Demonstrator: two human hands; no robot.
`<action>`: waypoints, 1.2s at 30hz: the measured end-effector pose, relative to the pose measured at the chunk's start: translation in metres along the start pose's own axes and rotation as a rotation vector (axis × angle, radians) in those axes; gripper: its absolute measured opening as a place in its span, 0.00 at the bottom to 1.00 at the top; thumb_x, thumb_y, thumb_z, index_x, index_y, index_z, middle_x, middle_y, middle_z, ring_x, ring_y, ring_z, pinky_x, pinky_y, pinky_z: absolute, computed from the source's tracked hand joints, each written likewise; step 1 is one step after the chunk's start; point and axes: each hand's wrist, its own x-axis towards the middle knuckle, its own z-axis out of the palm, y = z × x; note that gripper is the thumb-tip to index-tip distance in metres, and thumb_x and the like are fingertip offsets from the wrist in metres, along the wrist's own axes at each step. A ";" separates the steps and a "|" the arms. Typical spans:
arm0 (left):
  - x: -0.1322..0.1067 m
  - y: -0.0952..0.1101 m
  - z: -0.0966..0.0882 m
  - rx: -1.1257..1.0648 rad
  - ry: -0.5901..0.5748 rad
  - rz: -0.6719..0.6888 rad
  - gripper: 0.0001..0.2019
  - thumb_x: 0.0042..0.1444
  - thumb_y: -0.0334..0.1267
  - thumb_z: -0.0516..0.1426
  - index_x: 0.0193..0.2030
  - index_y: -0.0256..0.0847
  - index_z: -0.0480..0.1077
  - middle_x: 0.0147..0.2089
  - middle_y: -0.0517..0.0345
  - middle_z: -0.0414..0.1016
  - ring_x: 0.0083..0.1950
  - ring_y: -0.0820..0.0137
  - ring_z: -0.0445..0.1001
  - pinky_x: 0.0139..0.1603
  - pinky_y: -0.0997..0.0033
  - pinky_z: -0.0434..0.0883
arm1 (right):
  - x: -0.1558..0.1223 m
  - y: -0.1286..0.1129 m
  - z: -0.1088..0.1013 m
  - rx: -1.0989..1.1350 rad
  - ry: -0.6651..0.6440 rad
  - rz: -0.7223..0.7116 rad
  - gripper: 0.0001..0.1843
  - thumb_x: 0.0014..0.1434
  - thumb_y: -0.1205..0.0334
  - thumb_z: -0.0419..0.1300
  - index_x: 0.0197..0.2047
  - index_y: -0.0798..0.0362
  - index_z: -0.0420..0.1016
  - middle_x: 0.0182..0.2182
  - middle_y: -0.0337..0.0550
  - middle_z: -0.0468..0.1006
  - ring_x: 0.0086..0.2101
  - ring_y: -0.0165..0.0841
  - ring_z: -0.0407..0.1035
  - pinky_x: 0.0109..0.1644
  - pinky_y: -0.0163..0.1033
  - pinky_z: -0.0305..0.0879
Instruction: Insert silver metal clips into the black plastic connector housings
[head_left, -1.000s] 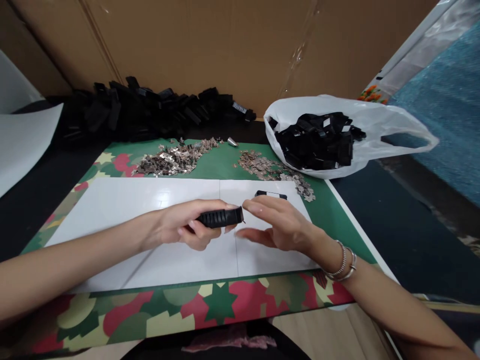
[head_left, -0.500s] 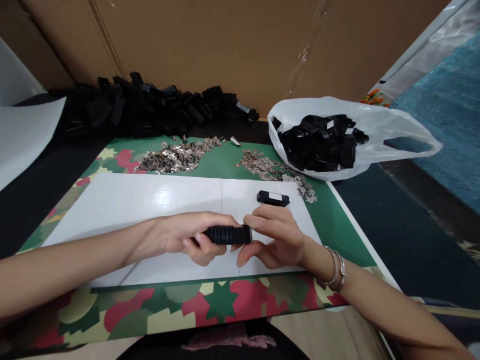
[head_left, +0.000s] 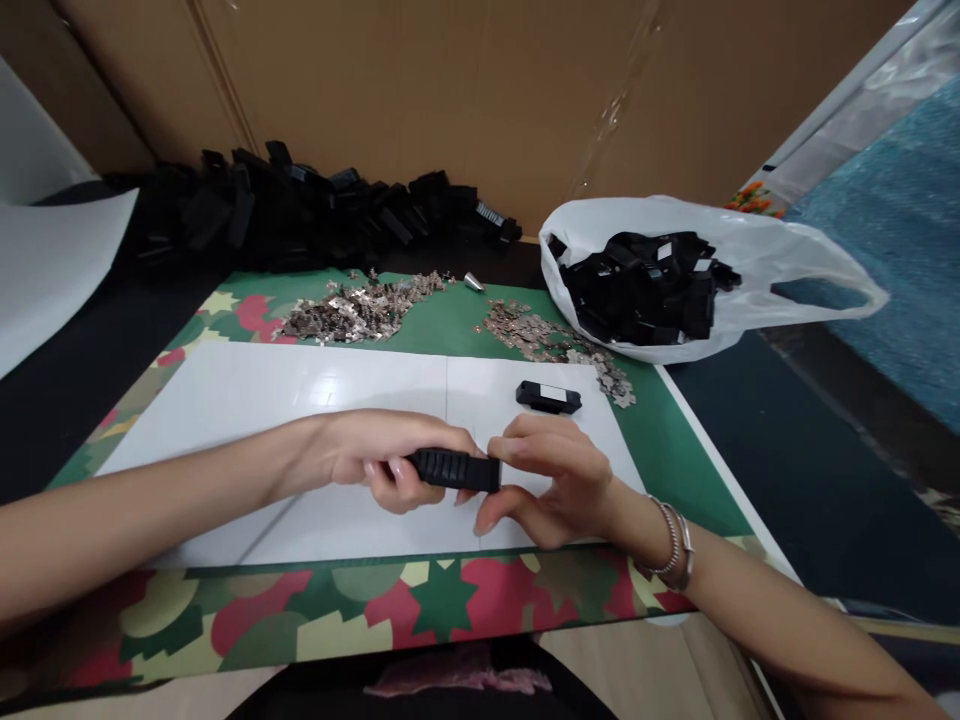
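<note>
My left hand (head_left: 409, 460) is wrapped round a black ribbed plastic part (head_left: 454, 469), its thumb along the far side and its fingers curled beneath. The part lies level above white paper (head_left: 375, 380), its squared end pointing right. At that end, my right hand (head_left: 551, 475) has its index fingertip against the far corner and its thumb at the near side. Whether a small piece sits between these fingertips, I cannot make out. Just beyond my right hand, a second black plastic part (head_left: 549, 397) with a white label rests on the paper.
Small metal pieces lie in a left heap (head_left: 360, 308) and a right heap (head_left: 525, 332) on the green mat (head_left: 457, 310). A small metal cone (head_left: 473, 282) stands between them. Behind is a pile of black parts (head_left: 322, 205); at right, a white plastic bag (head_left: 765, 300) holds more.
My left wrist has lifted slightly, and the black ribbed part now tilts a little, its right end lower. The right hand keeps its place at that end. The view has shifted slightly.
</note>
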 end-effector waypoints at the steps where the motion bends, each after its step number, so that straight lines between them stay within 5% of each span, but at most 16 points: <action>1: -0.001 0.002 0.001 0.030 0.026 -0.035 0.13 0.52 0.46 0.51 0.24 0.39 0.66 0.10 0.71 0.43 0.09 0.81 0.35 0.04 0.83 0.39 | 0.000 -0.001 0.000 0.001 -0.005 0.002 0.23 0.55 0.58 0.62 0.50 0.53 0.57 0.22 0.35 0.68 0.18 0.27 0.58 0.20 0.34 0.56; 5: -0.004 0.008 0.005 0.123 0.113 -0.131 0.14 0.49 0.48 0.52 0.23 0.40 0.66 0.10 0.70 0.43 0.10 0.82 0.36 0.05 0.84 0.38 | -0.002 -0.004 0.002 -0.009 -0.015 -0.008 0.22 0.55 0.59 0.62 0.49 0.53 0.57 0.22 0.34 0.68 0.17 0.27 0.56 0.19 0.34 0.55; 13: -0.005 0.009 0.010 0.207 0.159 -0.103 0.14 0.53 0.46 0.49 0.24 0.40 0.66 0.11 0.69 0.44 0.10 0.81 0.37 0.06 0.82 0.38 | -0.001 -0.007 0.001 -0.065 -0.034 -0.006 0.16 0.57 0.57 0.59 0.45 0.52 0.58 0.20 0.33 0.68 0.17 0.26 0.57 0.19 0.33 0.55; 16: -0.006 0.010 0.013 0.252 0.186 -0.083 0.13 0.52 0.46 0.51 0.25 0.40 0.67 0.12 0.69 0.44 0.11 0.81 0.38 0.07 0.83 0.38 | 0.005 -0.007 0.000 -0.117 -0.091 -0.089 0.12 0.59 0.56 0.58 0.39 0.52 0.59 0.18 0.33 0.67 0.16 0.25 0.55 0.19 0.32 0.53; 22: -0.007 0.011 0.015 0.284 0.246 -0.054 0.11 0.50 0.44 0.53 0.30 0.39 0.70 0.11 0.70 0.43 0.12 0.81 0.37 0.07 0.83 0.38 | 0.009 -0.003 0.000 -0.225 -0.069 -0.245 0.20 0.56 0.48 0.59 0.40 0.55 0.60 0.18 0.35 0.68 0.17 0.26 0.53 0.18 0.33 0.53; 28: -0.007 0.010 0.014 0.258 0.270 -0.040 0.10 0.50 0.44 0.53 0.26 0.40 0.68 0.13 0.70 0.44 0.13 0.81 0.38 0.07 0.83 0.39 | 0.004 -0.002 -0.001 -0.229 -0.065 -0.211 0.16 0.56 0.53 0.60 0.41 0.54 0.60 0.17 0.33 0.66 0.18 0.26 0.55 0.20 0.32 0.56; 36: -0.007 0.007 0.015 0.175 0.282 0.001 0.10 0.52 0.46 0.56 0.30 0.40 0.67 0.14 0.70 0.46 0.13 0.81 0.40 0.08 0.83 0.38 | 0.007 -0.010 -0.012 -0.385 -0.186 -0.415 0.13 0.53 0.60 0.64 0.31 0.53 0.61 0.21 0.42 0.73 0.22 0.29 0.64 0.21 0.35 0.60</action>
